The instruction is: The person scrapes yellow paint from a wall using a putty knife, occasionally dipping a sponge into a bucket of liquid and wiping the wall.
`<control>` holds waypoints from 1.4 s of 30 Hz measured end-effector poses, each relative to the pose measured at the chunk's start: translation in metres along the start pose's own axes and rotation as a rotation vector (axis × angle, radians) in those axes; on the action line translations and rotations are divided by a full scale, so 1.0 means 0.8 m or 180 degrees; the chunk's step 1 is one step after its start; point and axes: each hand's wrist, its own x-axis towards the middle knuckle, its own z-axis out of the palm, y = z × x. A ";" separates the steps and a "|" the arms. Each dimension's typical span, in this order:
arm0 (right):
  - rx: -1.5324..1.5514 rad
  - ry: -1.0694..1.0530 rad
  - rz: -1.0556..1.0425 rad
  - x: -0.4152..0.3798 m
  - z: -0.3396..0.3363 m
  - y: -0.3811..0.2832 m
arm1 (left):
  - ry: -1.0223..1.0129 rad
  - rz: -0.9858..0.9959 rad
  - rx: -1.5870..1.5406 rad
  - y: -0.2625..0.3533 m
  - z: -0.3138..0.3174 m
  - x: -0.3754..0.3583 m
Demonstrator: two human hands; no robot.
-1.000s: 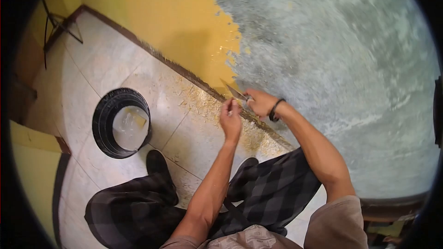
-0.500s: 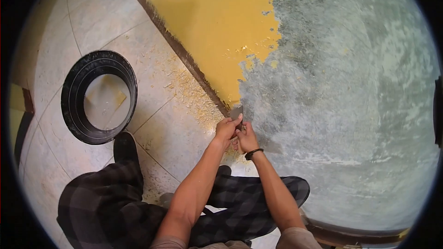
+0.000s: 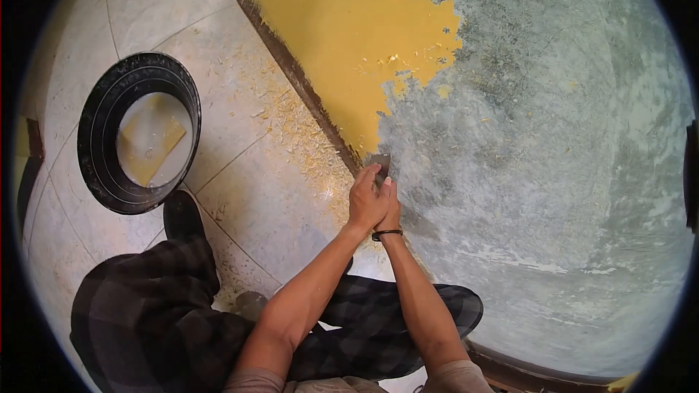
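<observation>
A scraper with a flat grey metal blade (image 3: 382,165) meets the wall at the lower tip of its yellow paint (image 3: 342,36). My right hand (image 3: 392,212) is closed around the scraper's handle, which is mostly hidden. Lying over it, my left hand (image 3: 368,202) presses the scraper from the left, its fingertips at the blade. Bare grey wall (image 3: 510,153) spreads to the right of the blade, with a ragged paint edge above. A brown painted strip (image 3: 291,73) runs along the wall's foot, close to my left fingers.
On the tiled floor (image 3: 240,175) at left stands a black bucket (image 3: 95,138) holding cloudy liquid and a yellowish flat piece (image 3: 164,154). Yellow paint flakes (image 3: 309,145) lie along the wall's foot. My dark shoe (image 3: 182,216) is beside the bucket.
My left hand has shifted over my right, so the two now overlap more closely on the scraper. The bucket appears slightly further left and higher as the view shifts.
</observation>
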 end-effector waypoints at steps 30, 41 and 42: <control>-0.0187 -0.0014 0.1387 0.031 0.028 0.014 | -0.0988 -0.3631 -0.3057 -0.045 0.005 0.059; 0.2273 -0.1075 0.2357 -0.002 0.010 0.024 | -0.1452 -0.3703 -0.3097 -0.080 0.009 0.062; 0.1581 -0.0606 0.1986 -0.002 0.021 0.020 | -0.1523 -0.3632 -0.3204 -0.085 0.009 0.064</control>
